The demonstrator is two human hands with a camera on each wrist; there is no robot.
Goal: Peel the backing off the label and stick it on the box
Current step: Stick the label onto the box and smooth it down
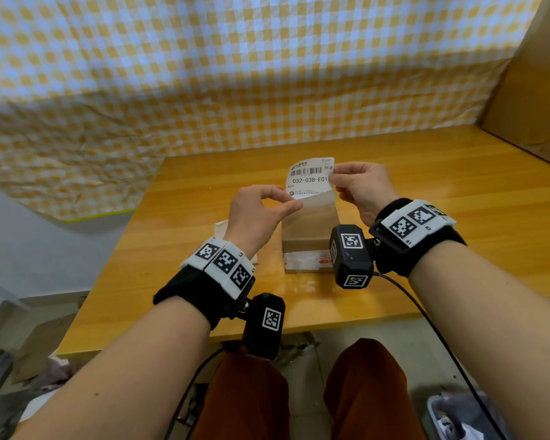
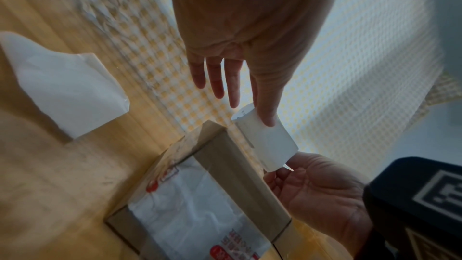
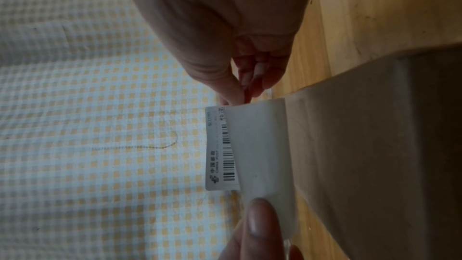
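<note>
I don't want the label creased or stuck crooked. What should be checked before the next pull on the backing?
1. Right hand pinches the shipping label's edge: ok.
2. Left hand pinches the peeled backing: ok.
3. Backing fully off: not ok, only the lower part has separated.
4. Label clear of the cardboard box: ok, it is held above it.
5. Bare spot on the box for sticking: cannot tell; the near face already carries an old label.
6. Adhesive side clean: cannot tell.

The box (image 1: pixel 308 239) stands on the desk (image 1: pixel 426 198); the label (image 1: pixel 310 177) hangs above it between both hands, a crumpled paper (image 1: pixel 221 227) lies left of the box
</note>
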